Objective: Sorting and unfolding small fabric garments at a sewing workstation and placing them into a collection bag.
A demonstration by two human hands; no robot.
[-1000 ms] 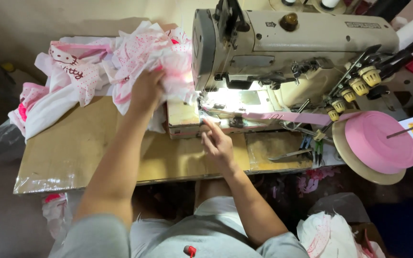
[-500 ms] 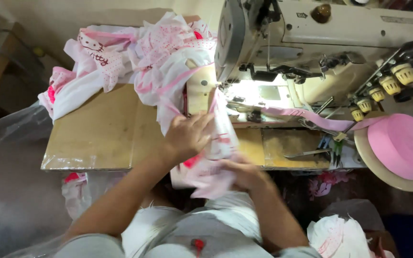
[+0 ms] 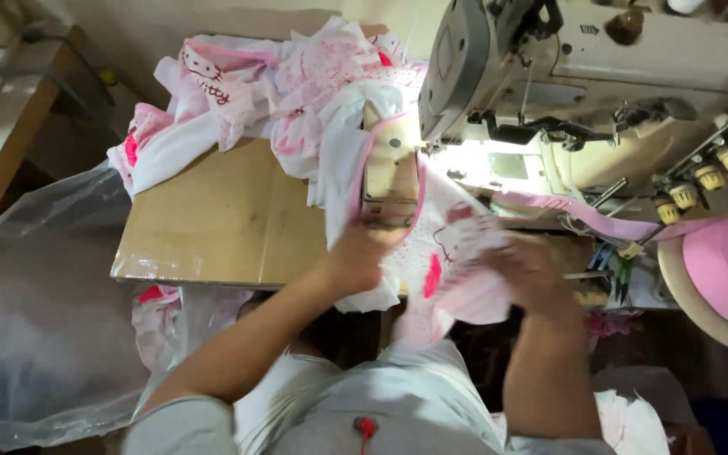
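Observation:
My left hand grips a white and pink printed garment piece at the table's front edge, just below the sewing machine's narrow arm. On the other side, blurred by motion, my right hand holds the same piece. The fabric drapes from the machine arm down toward my lap. A pink trim edge runs around the arm. The beige sewing machine stands at the upper right, its lamp lighting the needle area.
A heap of white and pink garments lies at the back of the wooden table. A pink tape spool sits at the right, its pink tape running to the machine. Clear plastic sheeting hangs at the left.
The view has shifted left and closer. Both hands have pulled the garment piece off the pile and down toward the table's front edge, the right hand moving rightward on the fabric.

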